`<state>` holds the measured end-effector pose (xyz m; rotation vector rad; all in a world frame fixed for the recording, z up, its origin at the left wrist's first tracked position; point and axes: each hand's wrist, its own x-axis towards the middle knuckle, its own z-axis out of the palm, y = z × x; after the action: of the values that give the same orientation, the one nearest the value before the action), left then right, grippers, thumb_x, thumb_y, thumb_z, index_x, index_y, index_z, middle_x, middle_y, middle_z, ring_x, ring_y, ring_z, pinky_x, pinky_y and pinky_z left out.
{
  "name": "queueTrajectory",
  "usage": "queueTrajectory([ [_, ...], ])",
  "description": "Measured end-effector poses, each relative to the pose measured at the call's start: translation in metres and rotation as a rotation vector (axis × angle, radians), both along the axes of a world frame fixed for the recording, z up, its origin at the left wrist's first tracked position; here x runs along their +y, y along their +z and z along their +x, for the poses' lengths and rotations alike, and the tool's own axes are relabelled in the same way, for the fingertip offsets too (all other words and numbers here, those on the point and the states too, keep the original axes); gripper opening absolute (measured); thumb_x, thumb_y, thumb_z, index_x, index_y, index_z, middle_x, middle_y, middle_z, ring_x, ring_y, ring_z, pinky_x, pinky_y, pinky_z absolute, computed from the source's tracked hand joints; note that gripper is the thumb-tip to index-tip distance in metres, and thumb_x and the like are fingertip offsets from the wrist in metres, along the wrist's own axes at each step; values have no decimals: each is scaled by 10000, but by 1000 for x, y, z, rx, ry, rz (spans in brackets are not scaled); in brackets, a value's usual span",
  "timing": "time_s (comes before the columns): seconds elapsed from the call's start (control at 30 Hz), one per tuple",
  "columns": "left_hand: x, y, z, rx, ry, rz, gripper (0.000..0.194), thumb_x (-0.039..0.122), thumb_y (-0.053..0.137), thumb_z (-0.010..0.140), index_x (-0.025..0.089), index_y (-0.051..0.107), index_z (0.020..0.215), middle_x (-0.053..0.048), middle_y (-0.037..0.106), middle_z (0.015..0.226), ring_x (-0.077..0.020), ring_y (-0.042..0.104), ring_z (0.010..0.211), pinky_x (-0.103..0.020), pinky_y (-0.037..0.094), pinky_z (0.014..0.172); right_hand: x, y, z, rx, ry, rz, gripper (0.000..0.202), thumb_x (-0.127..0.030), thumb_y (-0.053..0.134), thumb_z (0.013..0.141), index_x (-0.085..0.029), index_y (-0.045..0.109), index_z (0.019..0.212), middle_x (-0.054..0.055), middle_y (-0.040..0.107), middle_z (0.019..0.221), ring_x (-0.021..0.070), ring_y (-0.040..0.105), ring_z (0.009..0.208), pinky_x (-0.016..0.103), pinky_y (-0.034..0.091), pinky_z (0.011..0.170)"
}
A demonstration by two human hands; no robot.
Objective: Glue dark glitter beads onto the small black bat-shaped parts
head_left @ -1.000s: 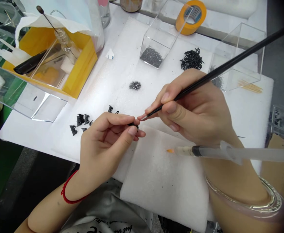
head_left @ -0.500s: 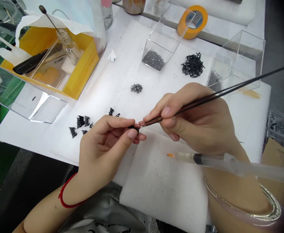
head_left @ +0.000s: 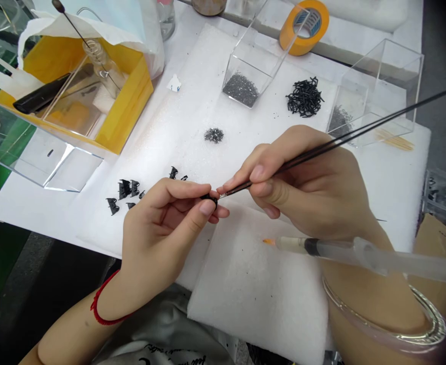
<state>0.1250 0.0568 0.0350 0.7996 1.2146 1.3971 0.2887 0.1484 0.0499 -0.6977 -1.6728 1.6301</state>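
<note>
Between thumb and fingers, my left hand (head_left: 169, 223) pinches a small black part (head_left: 210, 198), mostly covered by the fingertips. My right hand (head_left: 302, 187) is closed on long black tweezers (head_left: 321, 152), whose tips meet the black part. A syringe (head_left: 333, 247) with an orange tip lies across the view in front of my right wrist; what supports it is hidden. Left of my left hand, several small black clip-like pieces (head_left: 124, 189) lie on the white foam sheet (head_left: 177, 126). Beyond my hands sits a little pile of dark, shiny grains (head_left: 213, 135).
Farther back are a clear box with dark grains (head_left: 241, 88), a heap of black bent pieces (head_left: 305, 96) and a roll of orange tape (head_left: 304, 28). Another clear box (head_left: 378, 86) stands at right, with toothpicks (head_left: 396, 139). A yellow tray (head_left: 131, 101) holds a glass bottle at left.
The whole view has shifted slightly, so the table objects appear a little higher. Both hands keep the same grip, the tweezer tips still at the black part.
</note>
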Motion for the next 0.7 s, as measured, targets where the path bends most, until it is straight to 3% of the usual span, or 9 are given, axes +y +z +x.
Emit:
queueTrajectory([
  [0.5, -1, 0, 0, 27, 4, -10, 148, 84, 665, 832, 206, 675, 915, 0, 711, 840, -114, 708, 707, -194, 604, 682, 6, -10, -1, 92, 48, 60, 192, -82, 662, 803, -261, 631, 863, 0, 691, 853, 107, 505, 442, 295, 449, 397],
  [0.7, -1, -1, -3, -42, -73, -52, 164, 85, 618, 858, 214, 688, 931, -8, 679, 819, -102, 665, 643, -200, 570, 615, 2, -3, 0, 110, -33, 14, 222, -43, 646, 808, -260, 625, 852, 1, 698, 867, 112, 539, 476, 289, 451, 406],
])
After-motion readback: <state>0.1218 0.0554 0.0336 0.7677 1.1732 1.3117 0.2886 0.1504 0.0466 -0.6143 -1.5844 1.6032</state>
